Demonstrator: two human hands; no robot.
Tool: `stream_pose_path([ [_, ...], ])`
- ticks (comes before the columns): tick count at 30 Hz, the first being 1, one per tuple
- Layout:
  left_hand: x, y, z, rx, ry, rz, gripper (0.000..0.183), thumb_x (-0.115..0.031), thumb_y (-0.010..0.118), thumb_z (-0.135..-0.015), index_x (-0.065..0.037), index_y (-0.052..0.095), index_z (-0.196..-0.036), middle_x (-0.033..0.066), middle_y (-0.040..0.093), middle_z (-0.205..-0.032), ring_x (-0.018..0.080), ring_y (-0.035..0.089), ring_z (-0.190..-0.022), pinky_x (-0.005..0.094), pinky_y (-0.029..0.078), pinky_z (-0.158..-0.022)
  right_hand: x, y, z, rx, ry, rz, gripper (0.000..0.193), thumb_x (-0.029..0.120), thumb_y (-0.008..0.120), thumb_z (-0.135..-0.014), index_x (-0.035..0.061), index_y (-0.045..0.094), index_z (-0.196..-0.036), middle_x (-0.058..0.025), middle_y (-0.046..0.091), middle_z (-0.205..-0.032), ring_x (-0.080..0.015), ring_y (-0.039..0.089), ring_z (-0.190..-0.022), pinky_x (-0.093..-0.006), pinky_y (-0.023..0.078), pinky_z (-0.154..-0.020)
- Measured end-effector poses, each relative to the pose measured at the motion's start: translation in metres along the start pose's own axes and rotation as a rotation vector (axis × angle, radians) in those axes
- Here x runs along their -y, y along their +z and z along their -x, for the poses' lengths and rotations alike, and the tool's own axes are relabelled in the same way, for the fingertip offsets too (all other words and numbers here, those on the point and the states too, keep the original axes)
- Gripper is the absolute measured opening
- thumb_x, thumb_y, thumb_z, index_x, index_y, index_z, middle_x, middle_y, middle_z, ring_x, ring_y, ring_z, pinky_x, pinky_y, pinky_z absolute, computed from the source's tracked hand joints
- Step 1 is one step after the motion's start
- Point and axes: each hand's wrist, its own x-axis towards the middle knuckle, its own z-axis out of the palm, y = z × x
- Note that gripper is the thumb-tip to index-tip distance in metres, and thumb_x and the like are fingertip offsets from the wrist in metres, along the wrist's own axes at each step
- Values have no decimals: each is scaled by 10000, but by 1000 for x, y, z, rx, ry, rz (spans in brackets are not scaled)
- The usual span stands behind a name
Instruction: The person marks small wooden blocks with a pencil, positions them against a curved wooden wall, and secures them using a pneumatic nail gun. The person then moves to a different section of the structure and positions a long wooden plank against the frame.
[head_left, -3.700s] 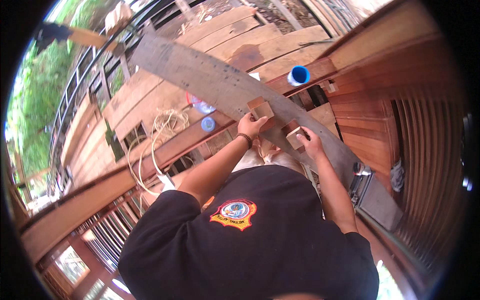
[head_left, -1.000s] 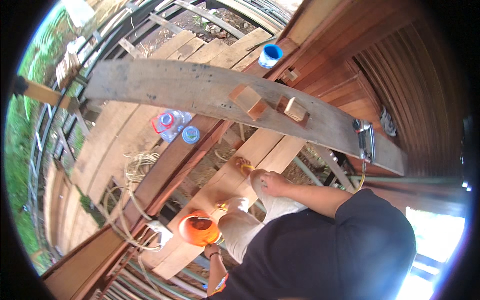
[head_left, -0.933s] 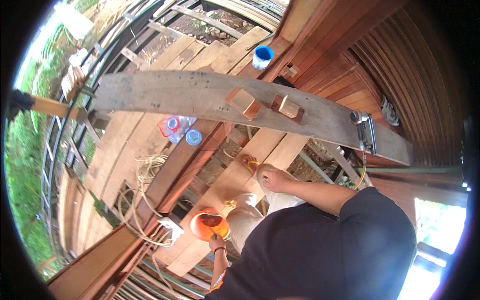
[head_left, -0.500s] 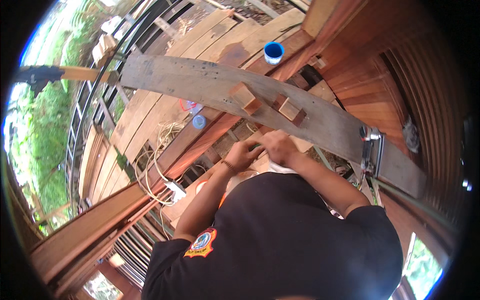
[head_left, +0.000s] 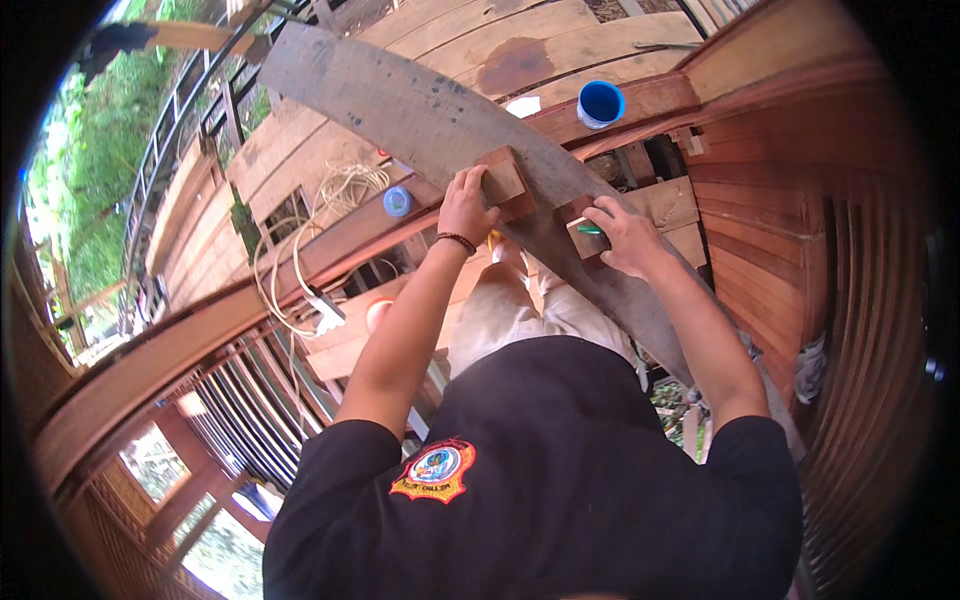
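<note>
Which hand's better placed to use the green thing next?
Right, probably: the green thing already sits at the right hand, while the left hand is on a wooden block.

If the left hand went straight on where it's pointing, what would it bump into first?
Most likely the wooden block right at the left hand, though depth is hard to judge here.

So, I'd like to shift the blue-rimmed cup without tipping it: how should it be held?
Probably grip the cup around its outer wall, below the rim, coming from the person's side with the right hand, the nearer one. It stands upright on the wooden beam, mouth up, its rounded wall unobstructed that way.
</note>
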Motion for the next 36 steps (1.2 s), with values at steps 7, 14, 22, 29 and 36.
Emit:
stream_pose_path([
  [7, 1, 5, 28, 58, 18, 138, 685, -103, 767, -675, -86, 522, -1314, 174, 551, -1282, 367, 525, -1235, 433, 441, -1078, 17, -7, -9, -188, -7, -211, 698, 114, 763, -652, 177, 537, -1310, -106, 580, -1287, -371, 639, -1078, -474, 547, -891],
  [14, -22, 4, 69, 23, -239, 660, 648, -198, 742, -837, -43, 485, -1411, 142, 567, -1312, 288, 534, -1256, 377, 443, -1072, 53, -3, -12, -154, 77, -567, 716, 102, 784, -643, 130, 545, -1317, -144, 641, -1211, -301, 654, -1106, -385, 526, -943],
  [22, -37, -25, 85, 442, -462, 1320, 356, -242, 593, -1030, -10, 592, -1299, 43, 653, -1176, 116, 600, -1079, 310, 484, -953, 97, 16, -24, -183, -1, -785, 825, 129, 829, -726, 142, 431, -1447, -175, 632, -1259, -313, 636, -1166, -393, 513, -980],
  [29, -59, -40, 75, 239, -390, 847, 328, -115, 529, -1027, 43, 599, -1305, 83, 701, -1094, 108, 616, -1021, 282, 505, -897, 104, 32, -19, -230, 150, -920, 1052, 296, 885, -683, 77, 283, -1517, -252, 547, -1367, -396, 577, -1245, -438, 459, -1057],
  [36, -67, -59, 68, 411, -141, 1005, 760, 3, 679, -856, -24, 329, -1531, 120, 463, -1496, 199, 501, -1343, 355, 435, -1096, 109, 5, -6, -179, 220, -953, 915, 217, 887, -668, 112, 411, -1443, -158, 596, -1269, -273, 609, -1177, -385, 506, -993],
])
